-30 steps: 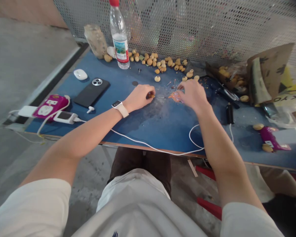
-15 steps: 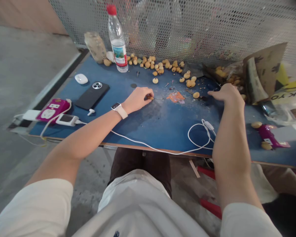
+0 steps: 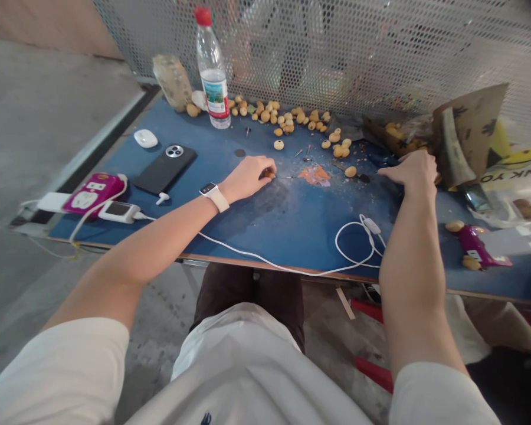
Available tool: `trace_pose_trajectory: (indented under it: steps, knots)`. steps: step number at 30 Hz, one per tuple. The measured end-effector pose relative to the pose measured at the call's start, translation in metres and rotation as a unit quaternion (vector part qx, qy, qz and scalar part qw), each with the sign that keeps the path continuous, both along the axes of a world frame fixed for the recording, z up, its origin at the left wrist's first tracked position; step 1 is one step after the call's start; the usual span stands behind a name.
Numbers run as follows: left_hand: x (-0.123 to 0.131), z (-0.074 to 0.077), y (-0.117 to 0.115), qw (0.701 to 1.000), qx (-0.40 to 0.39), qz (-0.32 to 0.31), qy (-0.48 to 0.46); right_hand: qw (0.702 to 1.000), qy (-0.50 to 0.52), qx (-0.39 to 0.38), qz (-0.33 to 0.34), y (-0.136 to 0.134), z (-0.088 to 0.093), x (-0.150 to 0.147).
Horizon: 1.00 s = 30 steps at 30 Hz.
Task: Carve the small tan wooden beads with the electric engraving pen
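My left hand (image 3: 253, 175), with a watch (image 3: 210, 190) on its wrist, rests on the blue table. Its fingers close round a small tan gourd (image 3: 270, 175), mostly hidden. A thin metal rod (image 3: 287, 177) lies just right of it, before a patch of orange scraps (image 3: 314, 175). To the right, my right hand (image 3: 413, 168) hangs over the table with its thumb stretched out leftward. The other fingertips are hidden behind the hand, and I see nothing held. Beside it are a dark blue object (image 3: 382, 159) and a single small gourd (image 3: 350, 171).
Several small gourds (image 3: 287, 122) line the mesh panel (image 3: 336, 53). A water bottle (image 3: 215, 94) stands at the back left, above a phone (image 3: 166, 169). A white cable (image 3: 256, 257) runs along the front edge. An open cardboard box (image 3: 473, 127) and a plastic bag (image 3: 520, 180) sit right.
My right hand has shifted very slightly, and more of the dark blue object shows beside it. My left hand stays in place on the small gourd. The camera view has turned a little.
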<state>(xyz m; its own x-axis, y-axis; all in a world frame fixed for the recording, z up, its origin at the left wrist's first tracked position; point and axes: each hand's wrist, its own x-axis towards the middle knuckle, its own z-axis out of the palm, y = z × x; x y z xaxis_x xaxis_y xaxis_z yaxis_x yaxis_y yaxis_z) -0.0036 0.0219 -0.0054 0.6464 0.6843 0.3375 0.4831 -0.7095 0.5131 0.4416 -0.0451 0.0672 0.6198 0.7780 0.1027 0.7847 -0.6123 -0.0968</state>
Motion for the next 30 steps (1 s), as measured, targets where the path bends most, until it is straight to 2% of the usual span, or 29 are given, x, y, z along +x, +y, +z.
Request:
trace_pose_trajectory:
  steps: [2,4,7,10,13,17,20,22,30]
  knots:
    - [0.000,-0.002,0.001,1.000,0.001,0.000,-0.005,0.999,0.039,0.025,-0.012,-0.004,0.010,-0.008]
    - [0.001,-0.005,0.002,1.000,-0.004,0.001,-0.023,0.996,0.051,0.073,0.003,-0.008,0.020,-0.018]
    - [0.004,-0.007,0.002,0.997,-0.021,0.017,-0.067,0.984,0.060,0.151,0.069,-0.008,0.032,-0.036]
    - [0.007,-0.005,-0.001,0.992,-0.043,0.036,-0.111,0.958,0.105,0.200,0.177,-0.002,0.031,-0.067]
    - [0.010,-0.002,-0.003,0.984,-0.068,0.043,-0.157,0.908,0.156,0.201,0.332,0.006,0.013,-0.113]
    - [0.012,0.001,0.001,0.971,-0.084,0.062,-0.215,0.875,0.122,0.190,0.428,0.009,-0.027,-0.166]
    - [0.015,0.002,0.004,0.964,-0.083,0.079,-0.239,0.854,0.128,0.192,0.467,0.008,-0.051,-0.180]
    - [0.016,0.003,0.004,0.961,-0.082,0.085,-0.249,0.850,0.130,0.196,0.472,0.008,-0.060,-0.181]
    - [0.016,0.005,0.004,0.953,-0.058,0.081,-0.285,0.848,0.109,0.181,0.486,-0.004,-0.063,-0.189]
